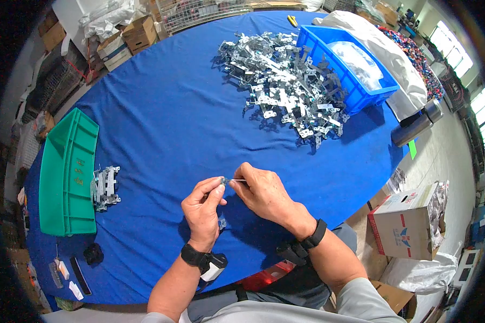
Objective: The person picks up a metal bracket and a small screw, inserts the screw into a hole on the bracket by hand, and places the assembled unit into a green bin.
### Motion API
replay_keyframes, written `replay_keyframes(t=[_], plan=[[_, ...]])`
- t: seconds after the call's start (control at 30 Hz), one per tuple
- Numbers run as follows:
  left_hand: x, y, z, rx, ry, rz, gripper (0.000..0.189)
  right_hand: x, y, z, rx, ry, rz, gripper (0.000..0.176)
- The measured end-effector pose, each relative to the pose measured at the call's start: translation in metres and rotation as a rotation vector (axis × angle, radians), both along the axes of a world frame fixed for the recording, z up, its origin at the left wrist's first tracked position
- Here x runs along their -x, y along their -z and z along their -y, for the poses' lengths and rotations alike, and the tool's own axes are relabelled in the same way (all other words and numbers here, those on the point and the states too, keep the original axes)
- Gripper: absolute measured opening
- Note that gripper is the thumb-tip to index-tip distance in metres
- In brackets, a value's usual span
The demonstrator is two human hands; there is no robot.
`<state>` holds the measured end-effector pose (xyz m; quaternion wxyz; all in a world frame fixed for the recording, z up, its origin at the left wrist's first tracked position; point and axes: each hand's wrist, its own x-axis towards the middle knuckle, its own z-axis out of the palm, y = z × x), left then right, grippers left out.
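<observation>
Above the near part of the blue-covered table: two bare hands meet, fingertips close together.
Left hand (202,212): thumb and fingers pinched on a small metal piece (224,182); its fine shape is too small to make out.
Right hand (267,195): thumb and index finger closed on a thin rod (236,180), which points toward the metal piece; whether the two are joined, I cannot tell.
Wrists: a black strap (195,258) on the left, another black band (315,234) on the right.
Under the hands: blue cloth (161,134), with a small shiny part (222,223) lying beside the left hand.
Far side of the table: a large loose heap of silvery metal brackets (285,86), beside a blue plastic crate (361,99) holding clear plastic (358,62). A small yellow tool (292,21) lies near the crate.
Left side: a green plastic bin (81,177), with a small neat group of metal brackets (106,188) right beside it.
Near left edge: a flat black bar (81,275) and a small dark item (93,254), too blurred to name.
Right edge: a dark metallic flask (415,127).
Floor at right: a white-and-red carton (401,231).
</observation>
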<state>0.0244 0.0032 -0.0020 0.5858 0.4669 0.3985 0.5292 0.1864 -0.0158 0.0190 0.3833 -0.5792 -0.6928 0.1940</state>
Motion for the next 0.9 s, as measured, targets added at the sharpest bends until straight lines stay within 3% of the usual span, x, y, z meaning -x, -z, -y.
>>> replay_keyframes(t=[0.1, 0.17, 0.27, 0.4, 0.47, 0.57, 0.7, 0.77, 0.9], plan=[[0.0005, 0.0014, -0.0001, -0.002, -0.002, -0.001, 0.016, 0.0006, -0.0015, 0.0008, -0.044, 0.011, -0.004, 0.020], [0.0004, 0.0016, -0.0001, 0.001, -0.006, 0.000, 0.016, 0.0001, -0.0019, 0.0014, 0.065, 0.041, 0.225, 0.020], [-0.0002, 0.0004, 0.0000, 0.000, -0.004, -0.002, 0.016, 0.0012, 0.0019, -0.0003, -0.038, 0.023, 0.026, 0.020], [0.0002, 0.0007, 0.0000, -0.001, -0.001, 0.006, 0.016, 0.0007, -0.0046, 0.0012, -0.005, 0.020, 0.020, 0.024], [0.0001, 0.0014, 0.0002, -0.005, -0.002, 0.003, 0.015, -0.0009, -0.0047, 0.0010, 0.108, 0.018, 0.170, 0.024], [-0.0007, 0.0009, 0.0005, -0.002, 0.002, 0.002, 0.015, 0.0011, 0.0016, -0.0001, -0.025, 0.016, 0.025, 0.021], [0.0006, 0.0007, 0.0003, 0.028, 0.002, -0.006, 0.015, 0.0012, -0.0021, 0.0008, -0.027, 0.026, 0.028, 0.021], [0.0007, 0.0018, -0.0001, 0.020, 0.004, -0.005, 0.015, -0.0006, -0.0035, 0.0016, 0.076, 0.037, 0.199, 0.021], [-0.0003, 0.0000, -0.0003, 0.049, 0.002, 0.022, 0.016, 0.0016, 0.0006, -0.0002, -0.027, 0.022, 0.034, 0.021]])
